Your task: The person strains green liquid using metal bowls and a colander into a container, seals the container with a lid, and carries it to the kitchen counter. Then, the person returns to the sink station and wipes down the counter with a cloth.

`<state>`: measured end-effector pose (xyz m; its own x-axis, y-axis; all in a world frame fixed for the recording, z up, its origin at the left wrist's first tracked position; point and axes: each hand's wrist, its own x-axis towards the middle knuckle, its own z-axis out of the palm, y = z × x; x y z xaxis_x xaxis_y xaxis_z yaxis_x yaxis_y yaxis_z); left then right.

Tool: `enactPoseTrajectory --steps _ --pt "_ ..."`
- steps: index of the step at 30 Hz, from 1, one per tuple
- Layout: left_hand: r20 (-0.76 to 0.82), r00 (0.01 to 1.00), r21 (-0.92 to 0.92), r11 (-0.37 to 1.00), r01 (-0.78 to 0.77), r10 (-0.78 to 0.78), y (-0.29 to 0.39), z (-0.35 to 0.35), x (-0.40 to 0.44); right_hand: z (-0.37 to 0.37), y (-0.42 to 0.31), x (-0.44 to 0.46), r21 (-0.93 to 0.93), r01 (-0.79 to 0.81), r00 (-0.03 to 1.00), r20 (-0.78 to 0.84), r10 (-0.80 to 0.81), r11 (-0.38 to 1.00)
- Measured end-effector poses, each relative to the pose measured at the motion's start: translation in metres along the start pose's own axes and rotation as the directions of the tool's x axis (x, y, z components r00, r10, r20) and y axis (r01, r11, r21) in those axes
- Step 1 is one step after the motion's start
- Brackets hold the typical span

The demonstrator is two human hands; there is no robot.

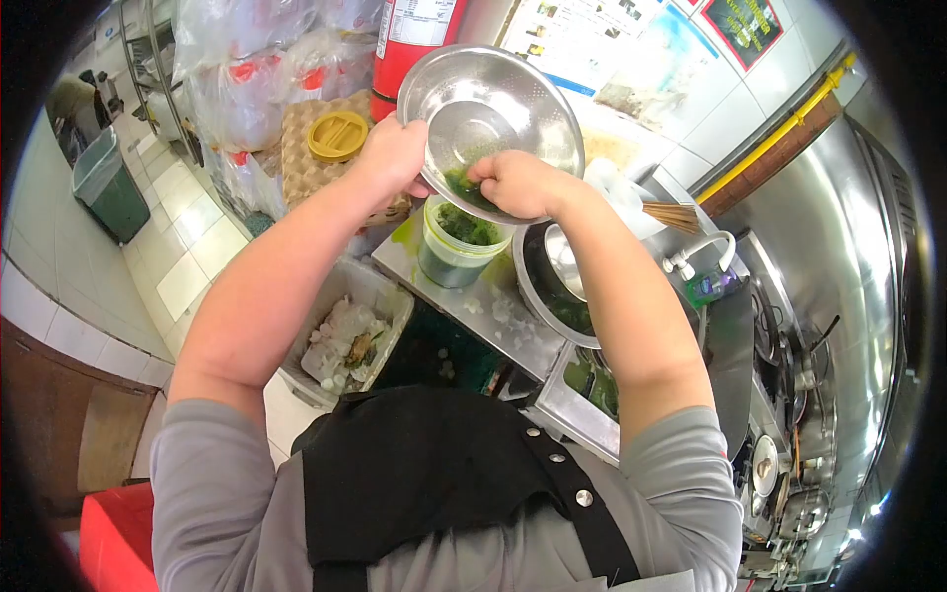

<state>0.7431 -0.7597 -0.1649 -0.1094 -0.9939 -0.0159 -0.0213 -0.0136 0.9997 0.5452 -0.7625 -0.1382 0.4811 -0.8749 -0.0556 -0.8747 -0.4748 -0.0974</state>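
My left hand (395,156) grips the rim of a metal colander (538,104), which is tilted above a plastic tub (452,268). Inside the colander, wet green pulp (459,184) clings to the lower side. My right hand (518,185) reaches into it with fingers curled at the pulp; whether they hold any is hidden. The tub stands on a metal counter and has chopped green stuff near its top. To its right is a large metal pot (533,281) with a smaller metal bowl (565,259) in it, partly behind my right forearm.
A grey bin (400,331) with plastic waste stands below the counter. Behind the colander are a red fire extinguisher (419,39) and a yellow lid (337,135) on egg trays (296,163). A green soap bottle (712,286) and a stove with pans (789,335) are at right.
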Motion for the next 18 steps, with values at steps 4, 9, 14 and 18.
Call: enactPoseTrajectory --steps 4,9,14,18 --pt "-0.017 1.000 0.009 1.000 -0.015 0.015 0.002 0.003 -0.004 0.000 0.005 0.003 -0.107 -0.116 0.993 -0.040 0.112 0.987" --pt "0.013 1.000 0.002 1.000 -0.026 0.026 0.000 0.000 -0.006 -0.002 0.006 -0.011 0.111 -0.032 0.991 -0.122 0.046 0.993" --pt "-0.016 0.999 0.004 0.999 -0.034 0.034 0.000 -0.001 -0.009 -0.051 0.061 -0.040 0.232 -0.219 0.861 -0.410 0.300 0.948" --pt "-0.050 0.998 0.003 1.000 -0.029 0.029 0.002 0.000 -0.013 -0.046 0.126 -0.076 0.179 -0.449 0.809 -0.334 0.483 0.875"
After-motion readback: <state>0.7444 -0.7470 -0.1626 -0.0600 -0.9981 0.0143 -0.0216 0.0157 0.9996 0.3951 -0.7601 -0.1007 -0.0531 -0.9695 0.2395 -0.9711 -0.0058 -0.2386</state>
